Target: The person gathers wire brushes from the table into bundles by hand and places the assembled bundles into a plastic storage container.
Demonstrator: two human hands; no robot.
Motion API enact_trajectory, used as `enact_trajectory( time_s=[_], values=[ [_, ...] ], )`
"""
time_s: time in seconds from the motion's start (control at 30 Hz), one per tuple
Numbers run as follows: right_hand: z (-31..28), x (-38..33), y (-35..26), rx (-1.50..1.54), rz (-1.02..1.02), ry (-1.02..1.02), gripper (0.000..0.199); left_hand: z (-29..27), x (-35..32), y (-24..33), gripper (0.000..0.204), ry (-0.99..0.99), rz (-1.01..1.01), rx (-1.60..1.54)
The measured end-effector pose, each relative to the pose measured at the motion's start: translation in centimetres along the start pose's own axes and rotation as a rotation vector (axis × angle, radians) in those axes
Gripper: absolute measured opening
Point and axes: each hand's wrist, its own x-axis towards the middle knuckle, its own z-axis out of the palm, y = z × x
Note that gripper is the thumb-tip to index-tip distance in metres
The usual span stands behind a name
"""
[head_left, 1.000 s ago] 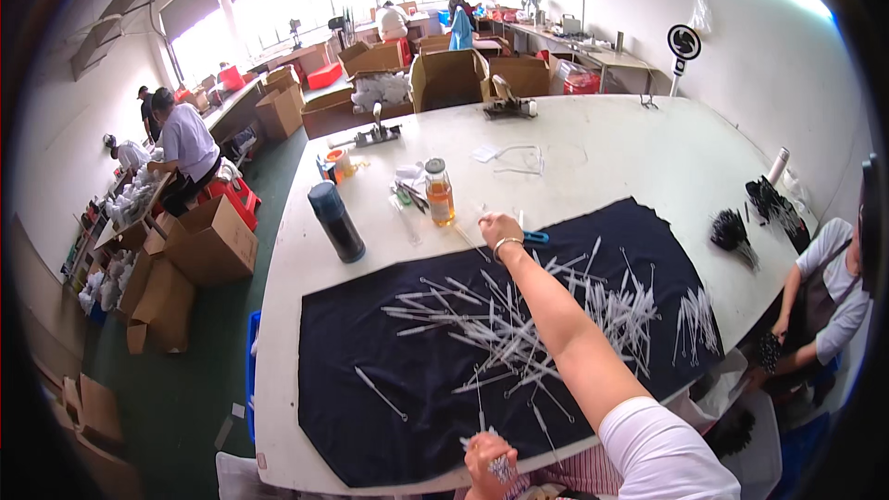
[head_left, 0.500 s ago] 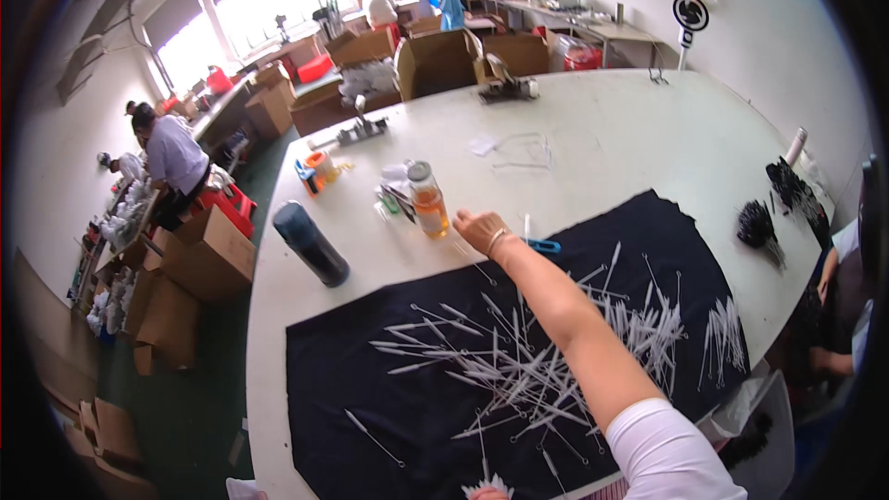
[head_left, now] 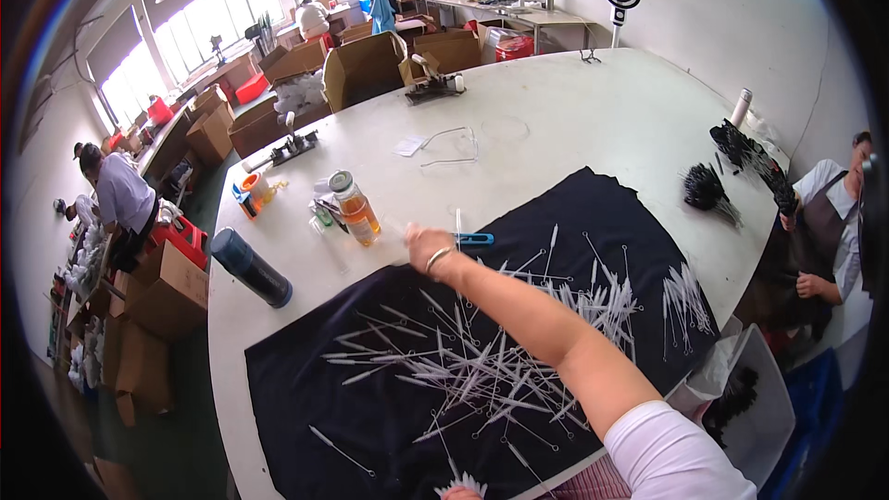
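A dark cloth (head_left: 306, 389) lies on the white table under a loose heap of small white brushes (head_left: 482, 366) with thin looped wire handles. At the lower edge my left hand (head_left: 460, 493), mostly out of view, is closed around a bunch of white brushes (head_left: 463, 481). My right arm reaches across the heap. Past the cloth's far edge, my right hand (head_left: 431, 248) bends at the fingers, which are smeared by motion; whether they hold anything is unclear. Near its fingertips stands a glass bottle of amber liquid (head_left: 356, 210). A blue-handled tool (head_left: 474, 239) lies just right of the hand.
A dark blue bottle (head_left: 250, 267) lies to the left, with orange tape (head_left: 256, 187) beyond it. Black brush bundles (head_left: 708, 190) lie at the right, near a seated person (head_left: 824, 250). A plastic bin (head_left: 764, 407) stands beside the table. Cardboard boxes (head_left: 370, 69) stand behind.
The whole view has shifted, so table things appear farther left and more of the person at the right shows. My right hand stays near the glass bottle, its fingers now more blurred.
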Motion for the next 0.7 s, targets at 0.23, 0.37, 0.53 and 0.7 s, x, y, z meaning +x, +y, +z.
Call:
enact_trajectory(
  time_s=[0.23, 0.37, 0.53, 0.7],
  values=[
    [-4.1, -1.3, 5.4, 0.244, 0.533, -0.057, 0.033, -0.1, 0.6, 0.7, 0.022, -0.012, -0.077, 0.014],
    [-1.7, -0.7, 6.7, 0.205, 0.553, -0.056, 0.036, 0.1, 0.4, -0.2, 0.026, 0.034, -0.105, -0.011],
    [-3.0, 0.4, 7.8, 0.274, 0.523, 0.073, 0.030, 0.6, 2.0, 0.5, 0.024, 0.023, -0.067, 0.054],
    [-2.3, -2.9, 6.6, 0.228, 0.363, -0.073, 0.030, 0.3, 2.4, 0.5, 0.020, -0.049, -0.043, 0.101]
  ],
)
